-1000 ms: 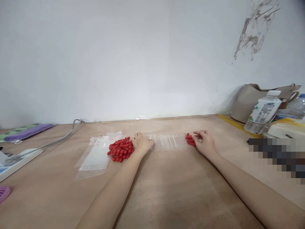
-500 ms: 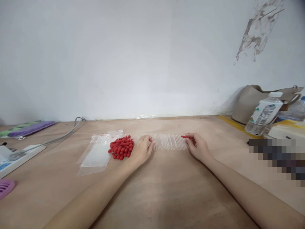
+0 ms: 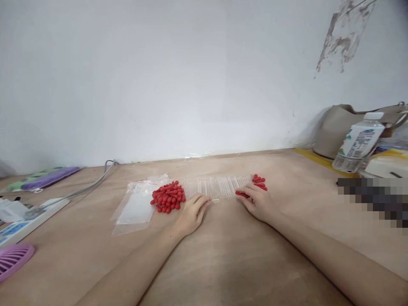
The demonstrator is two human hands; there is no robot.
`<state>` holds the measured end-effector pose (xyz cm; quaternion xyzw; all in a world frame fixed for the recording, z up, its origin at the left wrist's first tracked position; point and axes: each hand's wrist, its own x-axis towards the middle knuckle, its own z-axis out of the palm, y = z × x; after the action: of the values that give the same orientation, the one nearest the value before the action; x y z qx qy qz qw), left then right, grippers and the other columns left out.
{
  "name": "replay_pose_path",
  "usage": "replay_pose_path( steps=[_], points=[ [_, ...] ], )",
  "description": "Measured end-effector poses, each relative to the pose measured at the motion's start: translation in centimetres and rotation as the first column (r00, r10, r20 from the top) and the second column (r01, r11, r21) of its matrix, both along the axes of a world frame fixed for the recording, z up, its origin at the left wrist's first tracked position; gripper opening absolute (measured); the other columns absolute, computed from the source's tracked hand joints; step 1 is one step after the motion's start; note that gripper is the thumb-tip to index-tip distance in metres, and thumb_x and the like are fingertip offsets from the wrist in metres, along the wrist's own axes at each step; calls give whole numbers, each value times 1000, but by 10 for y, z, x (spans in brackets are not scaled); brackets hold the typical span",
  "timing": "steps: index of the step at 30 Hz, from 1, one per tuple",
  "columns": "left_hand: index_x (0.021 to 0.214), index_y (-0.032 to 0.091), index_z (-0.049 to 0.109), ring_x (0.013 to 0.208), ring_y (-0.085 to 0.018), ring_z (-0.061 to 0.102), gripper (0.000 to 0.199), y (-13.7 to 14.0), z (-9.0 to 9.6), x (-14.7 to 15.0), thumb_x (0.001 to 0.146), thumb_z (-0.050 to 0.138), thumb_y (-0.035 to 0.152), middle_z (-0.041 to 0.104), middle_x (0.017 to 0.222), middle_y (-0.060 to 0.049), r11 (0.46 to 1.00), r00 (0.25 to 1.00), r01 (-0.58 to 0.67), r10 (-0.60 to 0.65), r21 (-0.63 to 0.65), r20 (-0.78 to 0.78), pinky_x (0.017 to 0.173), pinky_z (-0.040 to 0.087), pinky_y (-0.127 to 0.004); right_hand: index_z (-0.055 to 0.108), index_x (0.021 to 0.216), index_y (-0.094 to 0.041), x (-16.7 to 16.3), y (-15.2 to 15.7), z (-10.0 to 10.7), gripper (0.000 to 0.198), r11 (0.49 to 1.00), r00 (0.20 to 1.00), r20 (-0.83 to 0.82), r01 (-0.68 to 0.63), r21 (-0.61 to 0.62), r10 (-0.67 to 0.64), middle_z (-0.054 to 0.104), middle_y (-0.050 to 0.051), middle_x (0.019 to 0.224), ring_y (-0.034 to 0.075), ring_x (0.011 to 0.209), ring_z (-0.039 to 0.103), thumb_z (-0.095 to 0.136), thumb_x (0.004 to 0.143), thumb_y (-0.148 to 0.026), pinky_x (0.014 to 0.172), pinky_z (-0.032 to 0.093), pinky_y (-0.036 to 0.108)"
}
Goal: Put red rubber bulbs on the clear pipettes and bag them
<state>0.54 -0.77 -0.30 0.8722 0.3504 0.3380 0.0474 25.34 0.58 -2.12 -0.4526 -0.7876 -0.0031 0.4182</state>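
Observation:
My left hand is pinched on a thin clear tube, which points to the right from the fingertips. Between the fingers of my right hand is a red rubber dropper bulb, partly covered by them. A row of clear glass tubes lies side by side behind both hands. Left of that row is a heap of red bulbs, resting by the edge of clear plastic bags. Several more red bulbs lie just beyond my right hand.
A white power strip with a grey cable and a pink slatted object are at the left. A purple and green pouch lies by the wall. A plastic bottle and a beige bag stand at the right.
My left hand has come nearer and now has a tube in it. My right hand has moved nearer and left with a red bulb, uncovering several bulbs behind it. The view has shifted slightly.

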Motion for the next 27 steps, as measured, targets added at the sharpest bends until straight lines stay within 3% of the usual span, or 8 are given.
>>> replay_pose_path(
  steps=[10,21,27],
  points=[
    [99,20,58,87,-19,55,24,3,3,3,89,37,24,62,91,-6,997,993,-57,62,52,-98,78,42,-34,60,94,-22,-28,-9,7,20,974,976,-32,-216,-73,214,60,3,87,14,76,57,43,85,-24,69,45,27],
    [102,20,58,86,-18,55,25,4,1,1,88,38,22,63,91,-6,999,998,-12,15,52,-62,77,44,-33,60,90,-20,-38,-19,9,16,946,948,-131,-303,-111,288,58,3,82,12,72,54,45,85,-23,65,45,26],
    [105,20,58,84,-17,57,27,5,-1,0,88,37,20,63,92,-7,1000,999,15,-14,8,-45,72,46,-31,60,83,-19,-36,-17,5,13,955,957,-110,-278,-106,267,54,1,72,11,61,50,55,79,-30,57,44,25]
  ],
)
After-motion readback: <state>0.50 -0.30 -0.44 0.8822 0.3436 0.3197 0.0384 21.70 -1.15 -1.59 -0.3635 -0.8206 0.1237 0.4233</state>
